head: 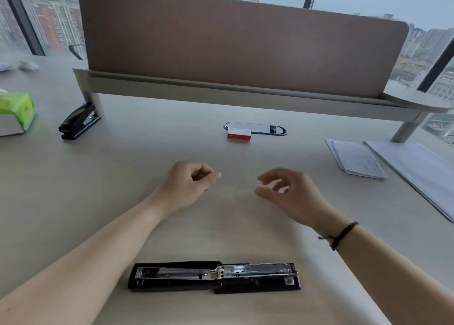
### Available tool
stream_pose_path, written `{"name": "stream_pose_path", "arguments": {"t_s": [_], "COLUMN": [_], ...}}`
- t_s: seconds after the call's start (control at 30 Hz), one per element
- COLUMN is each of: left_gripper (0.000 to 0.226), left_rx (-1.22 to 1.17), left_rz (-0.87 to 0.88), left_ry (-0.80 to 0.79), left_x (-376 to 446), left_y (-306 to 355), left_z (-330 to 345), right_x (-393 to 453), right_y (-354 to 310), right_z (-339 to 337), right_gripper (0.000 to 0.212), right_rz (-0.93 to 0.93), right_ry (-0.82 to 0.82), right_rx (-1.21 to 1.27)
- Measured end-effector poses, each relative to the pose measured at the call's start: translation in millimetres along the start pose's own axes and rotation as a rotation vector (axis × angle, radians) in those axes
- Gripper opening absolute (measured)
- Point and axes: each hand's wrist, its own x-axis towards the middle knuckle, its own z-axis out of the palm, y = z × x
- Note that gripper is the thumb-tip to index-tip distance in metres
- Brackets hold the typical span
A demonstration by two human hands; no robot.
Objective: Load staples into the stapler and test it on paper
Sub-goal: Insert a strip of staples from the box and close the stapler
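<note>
A black stapler (213, 276) lies folded out flat near the desk's front edge, its metal staple channel facing up. A small red and white staple box (239, 133) sits farther back at the middle of the desk. Sheets of paper (356, 159) lie at the right. My left hand (186, 184) hovers over the desk between stapler and box, fingers curled with thumb against fingertips; nothing shows in it. My right hand (292, 194) hovers beside it, fingers spread and holding nothing.
A second black stapler (78, 122) stands at the back left beside a green tissue box (17, 111). A brown partition screen (240, 47) on a raised shelf closes the back. A larger paper stack (422, 172) lies at the far right. An oval cable port (267, 129) sits behind the staple box.
</note>
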Motion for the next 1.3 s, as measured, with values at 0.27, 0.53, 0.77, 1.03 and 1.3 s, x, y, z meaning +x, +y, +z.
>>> {"name": "stream_pose_path", "arguments": {"t_s": [0.27,0.53,0.77,1.03,1.3], "left_gripper": [0.022,0.017,0.019,0.037,0.054], "left_rx": [-0.128,-0.058,-0.042,0.006,0.255], "left_rz": [-0.013,0.006,-0.023,0.037,0.067], "left_ry": [0.001,-0.001,-0.006,-0.146,-0.431], "left_x": [10,13,11,-1,-24], "left_y": [-16,-23,-19,-2,14], "left_z": [-6,-5,-8,-10,-6], "right_x": [155,185,125,2,-59], "right_y": [5,13,8,2,-5], "right_z": [46,55,50,32,17], "right_gripper": [0.055,0.041,0.033,0.028,0.03], "right_rz": [0.044,0.103,0.0,-0.144,-0.067], "right_ry": [0.143,0.13,0.12,0.017,-0.097], "right_rx": [-0.29,-0.445,-0.417,-0.331,-0.102]}}
